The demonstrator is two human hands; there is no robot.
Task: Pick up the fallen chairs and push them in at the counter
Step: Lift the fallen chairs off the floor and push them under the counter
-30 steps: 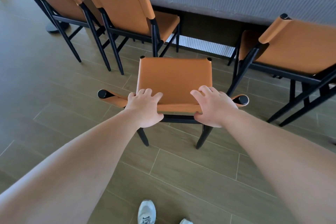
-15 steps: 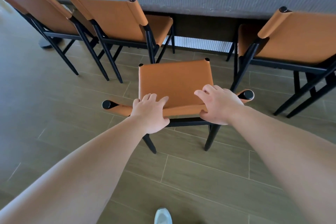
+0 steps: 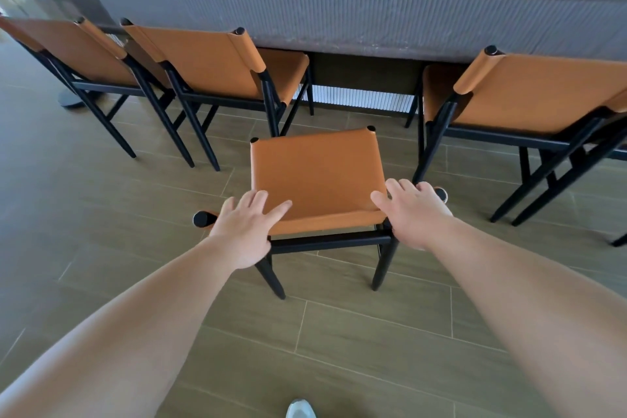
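Two hands rest on the top rail of an upright tan leather chair (image 3: pixel 315 176) standing on the tile floor (image 3: pixel 373 332), near the tabletop (image 3: pixel 373 20) but not yet under it. Left hand (image 3: pixel 246 231) and right hand (image 3: pixel 412 214) lie with fingers extended over the backrest, not curled. Three matching chairs (image 3: pixel 210 61) stand tucked in. No legible writing.
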